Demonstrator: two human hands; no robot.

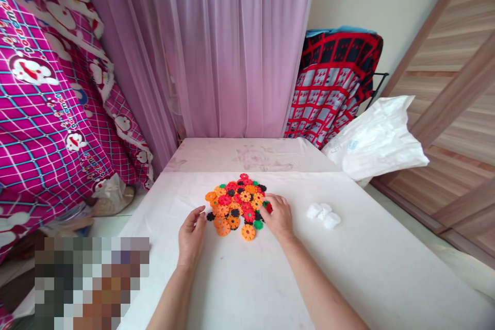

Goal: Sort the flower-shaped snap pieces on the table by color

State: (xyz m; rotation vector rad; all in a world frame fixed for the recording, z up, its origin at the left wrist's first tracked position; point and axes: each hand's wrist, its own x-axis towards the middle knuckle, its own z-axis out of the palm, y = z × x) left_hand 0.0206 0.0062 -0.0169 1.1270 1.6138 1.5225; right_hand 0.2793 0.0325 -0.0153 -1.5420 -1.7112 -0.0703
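Notched discs (236, 205) (mostly orange and red) lie overlapping in a loose heap.

Bare hands (280, 217) and bare forearms (320, 280)

Behind the white-covered table (240, 289), we see a lilac curtain (240, 51) hanging in vertical folds. To its right, we note a plain cream wall (356, 0) and slatted wood-grain panelling (460, 93). At left, a magenta checked blanket (50, 93) hangs above the pale floor (110, 223). We observe soft, diffuse light throughout the room.
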